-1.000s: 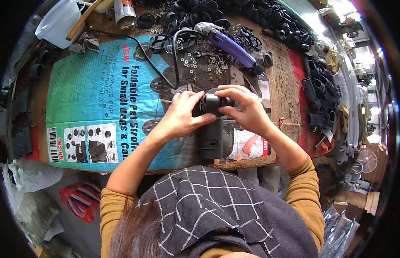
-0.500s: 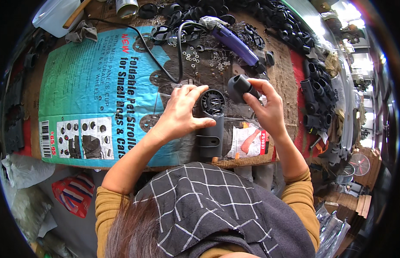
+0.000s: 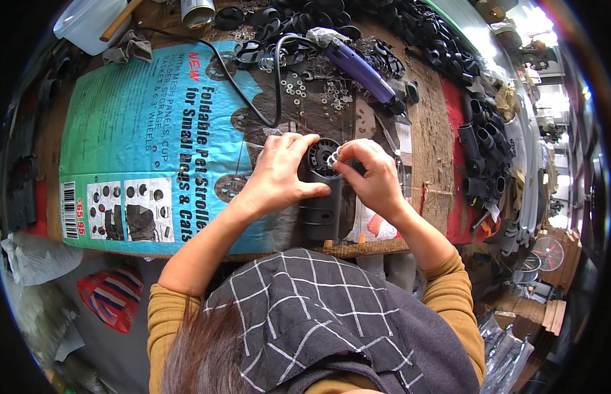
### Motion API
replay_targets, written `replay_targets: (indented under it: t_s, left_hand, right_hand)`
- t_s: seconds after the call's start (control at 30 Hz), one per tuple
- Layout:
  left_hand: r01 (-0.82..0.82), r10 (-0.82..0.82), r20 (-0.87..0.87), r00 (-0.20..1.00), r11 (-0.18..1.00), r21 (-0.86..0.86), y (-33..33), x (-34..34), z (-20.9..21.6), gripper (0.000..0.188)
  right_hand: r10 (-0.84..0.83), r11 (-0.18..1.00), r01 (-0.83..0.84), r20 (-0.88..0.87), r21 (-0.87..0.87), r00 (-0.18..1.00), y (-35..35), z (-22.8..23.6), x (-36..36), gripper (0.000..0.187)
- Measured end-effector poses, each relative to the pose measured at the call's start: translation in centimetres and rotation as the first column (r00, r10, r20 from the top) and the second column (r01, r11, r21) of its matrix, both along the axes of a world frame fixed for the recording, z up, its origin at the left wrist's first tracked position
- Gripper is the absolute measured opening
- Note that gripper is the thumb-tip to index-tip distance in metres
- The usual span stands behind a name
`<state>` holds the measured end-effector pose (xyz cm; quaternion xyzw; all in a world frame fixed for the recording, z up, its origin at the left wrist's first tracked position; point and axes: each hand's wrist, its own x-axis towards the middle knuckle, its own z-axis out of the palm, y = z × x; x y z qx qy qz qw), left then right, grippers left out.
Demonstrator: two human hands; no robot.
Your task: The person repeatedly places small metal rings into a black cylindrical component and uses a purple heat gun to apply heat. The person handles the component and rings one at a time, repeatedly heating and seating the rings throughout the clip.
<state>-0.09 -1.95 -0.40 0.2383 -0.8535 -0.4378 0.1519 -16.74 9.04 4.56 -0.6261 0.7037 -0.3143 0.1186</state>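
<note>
A dark grey plastic tube fitting (image 3: 320, 213) lies upright in the picture near the table's front edge, its round, ribbed socket (image 3: 323, 157) facing up. My left hand (image 3: 279, 172) grips it from the left, thumb across the tube just below the socket and fingertips at the socket's upper left rim. Over the right side of that socket, my right hand (image 3: 371, 171) pinches a small, shiny metal spring (image 3: 333, 157) between thumb and forefinger. The dark elbow-shaped cap held earlier cannot be made out now.
A purple power tool (image 3: 363, 71) with a black cable (image 3: 277, 92) lies beyond my hands. Small white rings (image 3: 293, 87) and springs (image 3: 331, 92) are scattered near it. Black plastic parts (image 3: 443, 49) pile up at the back; tubular fittings (image 3: 482, 148) lie right. Printed cardboard (image 3: 121, 131) covers the left.
My right hand has moved left to the socket and no longer shows the dark cap. It now pinches the spring, which lay in the socket before. My left hand has stayed put.
</note>
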Motion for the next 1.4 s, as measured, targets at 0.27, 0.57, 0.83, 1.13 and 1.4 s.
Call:
replay_targets:
  t_s: [0.27,0.57,0.83,1.13,1.4]
  left_hand:
    - [-0.004,0.004,-0.005,1.000,1.000,0.004,0.0,0.0,-0.2,0.088]
    - [0.011,-0.012,0.013,1.000,1.000,0.026,-0.1,0.0,0.0,0.090]
    - [0.030,-0.029,0.037,0.999,0.999,-0.016,-0.2,-0.1,-0.3,0.094]
    - [0.013,-0.015,0.039,0.999,0.999,0.034,0.0,0.1,-0.4,0.090]
    - [0.023,-0.028,0.070,0.997,0.997,0.070,-0.8,-0.5,0.1,0.060]
  right_hand:
    - [0.050,0.998,-0.053,-0.067,-0.045,0.996,-0.1,-1.5,0.1,0.017]
    - [-0.100,0.993,0.110,-0.243,0.029,0.965,3.6,1.6,-4.6,0.047]
    - [-0.252,0.968,0.241,0.338,0.075,0.907,4.1,-1.0,-4.4,0.036]
    - [0.025,0.992,-0.035,0.083,0.121,0.996,0.2,1.5,-1.1,0.036]
    - [0.078,0.951,-0.084,0.034,0.299,0.996,0.0,1.0,-2.1,0.038]
